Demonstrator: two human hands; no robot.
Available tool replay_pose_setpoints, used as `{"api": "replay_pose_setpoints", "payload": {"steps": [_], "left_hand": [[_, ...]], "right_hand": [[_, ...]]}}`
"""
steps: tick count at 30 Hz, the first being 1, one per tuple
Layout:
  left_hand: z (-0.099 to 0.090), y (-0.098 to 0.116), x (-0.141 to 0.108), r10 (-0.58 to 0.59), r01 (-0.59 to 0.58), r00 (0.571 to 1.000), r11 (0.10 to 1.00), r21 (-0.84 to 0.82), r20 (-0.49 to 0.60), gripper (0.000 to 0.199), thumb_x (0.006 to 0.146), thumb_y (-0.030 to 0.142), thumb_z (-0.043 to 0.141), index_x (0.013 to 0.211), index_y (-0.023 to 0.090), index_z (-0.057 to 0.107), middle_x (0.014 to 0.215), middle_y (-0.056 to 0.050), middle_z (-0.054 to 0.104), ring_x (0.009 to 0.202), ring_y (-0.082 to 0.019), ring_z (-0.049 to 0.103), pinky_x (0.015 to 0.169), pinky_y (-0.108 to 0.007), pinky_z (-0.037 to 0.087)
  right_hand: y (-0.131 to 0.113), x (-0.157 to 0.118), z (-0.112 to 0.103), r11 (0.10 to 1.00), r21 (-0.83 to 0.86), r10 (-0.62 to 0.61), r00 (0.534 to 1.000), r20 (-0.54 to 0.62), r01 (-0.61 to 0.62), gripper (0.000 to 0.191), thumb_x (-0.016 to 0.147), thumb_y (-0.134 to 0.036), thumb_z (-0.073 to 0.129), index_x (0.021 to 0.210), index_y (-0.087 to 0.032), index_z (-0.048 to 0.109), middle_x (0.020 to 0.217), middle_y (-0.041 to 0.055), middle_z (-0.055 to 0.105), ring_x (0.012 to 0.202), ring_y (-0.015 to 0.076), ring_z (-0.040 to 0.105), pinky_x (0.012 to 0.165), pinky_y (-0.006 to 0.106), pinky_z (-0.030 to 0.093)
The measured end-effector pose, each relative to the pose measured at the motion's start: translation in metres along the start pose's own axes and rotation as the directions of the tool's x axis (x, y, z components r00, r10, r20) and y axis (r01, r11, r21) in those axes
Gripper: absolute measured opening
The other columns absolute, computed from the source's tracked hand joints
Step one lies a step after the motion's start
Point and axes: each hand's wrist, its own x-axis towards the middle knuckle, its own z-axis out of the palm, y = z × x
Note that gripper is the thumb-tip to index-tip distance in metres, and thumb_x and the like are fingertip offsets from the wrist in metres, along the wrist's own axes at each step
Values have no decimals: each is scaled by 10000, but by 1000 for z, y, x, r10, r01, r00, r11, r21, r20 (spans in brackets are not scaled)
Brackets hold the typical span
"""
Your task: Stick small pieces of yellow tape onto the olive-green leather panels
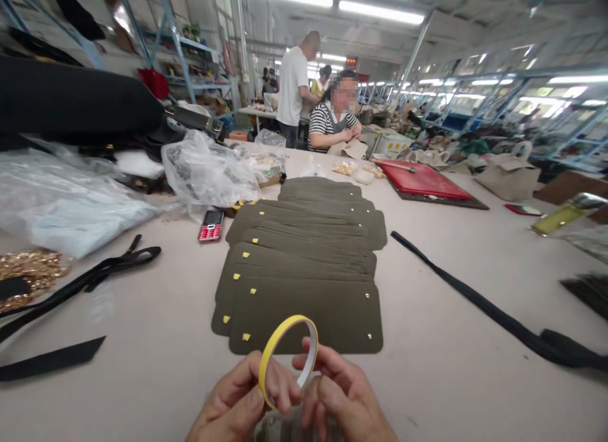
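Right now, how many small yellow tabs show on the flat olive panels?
7 small yellow tabs, all leftward: two on the nearest olive panel, five on panels beneath or behind. More may be hidden.

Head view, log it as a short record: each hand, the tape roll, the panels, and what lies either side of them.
Left hand: fingers holding the yellow tape roll
Right hand: fingers at the roll's right side; grip unclear
Olive panels: overlapping, beyond the hands
Panel details: yellow tabs toward the left, small metal studs toward the right
Left of panels: red phone
Right of panels: long black strap
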Motion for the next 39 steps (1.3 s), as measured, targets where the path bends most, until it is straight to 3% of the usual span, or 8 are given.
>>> {"api": "replay_pose_setpoints", "payload": {"steps": [9,13,16,18,21,28,33,39], "left_hand": [[3,-15,8,-13,11,991,1000,18,131,161,912,314,543,913,182,635,832,-37,604,779,-165,588,778,-345,495],[2,-15,10,-45,33,989,996,86,142,156,883,330,591,943,193,637,860,-33,609,830,-174,591,809,-335,487],[-5,-15,10,-56,41,993,989,144,102,290,823,451,643,946,189,644,903,-49,630,926,-205,585,871,-323,460],[-13,-14,9,-88,78,995,984,159,55,459,815,579,584,1068,198,622,968,-70,651,976,-237,590,904,-349,450],[-21,-6,12,-143,140,990,960,242,-8,647,819,687,468,1244,204,536,1108,-101,644,1050,-270,581,914,-367,447],[15,27,34,-355,132,928,589,797,109,314,911,456,491,869,191,653,722,9,619,718,-134,566,710,-230,415],[31,11,37,-341,90,933,534,841,117,281,931,427,448,868,196,596,627,44,561,586,-104,520,601,-206,393],[30,-7,34,-73,-227,961,347,910,267,191,947,321,430,878,223,578,748,18,616,681,-123,565,627,-208,402]], "right_hand": [[13,-1,12,954,293,125,978,-166,-72,502,706,-489,793,1007,-113,651,617,0,613,469,75,520,413,155,385],[13,-2,11,949,315,106,965,-238,-27,449,703,-465,798,963,-127,658,650,2,612,484,71,500,438,169,381],[4,-6,3,985,159,-14,953,-302,65,378,747,-460,758,954,-153,679,727,6,613,519,76,502,482,193,397],[-9,-10,-5,984,-110,-163,951,-261,139,256,824,-409,691,904,-167,698,712,1,586,573,97,510,536,217,409],[-32,-18,-15,774,-562,-370,929,-27,292,123,896,-242,601,927,-195,710,792,24,616,749,149,560,688,265,435],[-45,-25,-34,425,-819,-369,900,230,384,258,937,-144,492,1139,-183,648,916,80,618,823,183,569,712,296,461],[-39,-32,-40,511,-775,-444,886,132,371,362,904,-58,466,1218,-198,581,1062,86,587,971,181,564,830,298,480],[-38,-37,-40,567,-722,-507,859,75,397,339,841,-56,573,1143,-204,617,1040,67,613,972,181,585,849,299,490]]}}
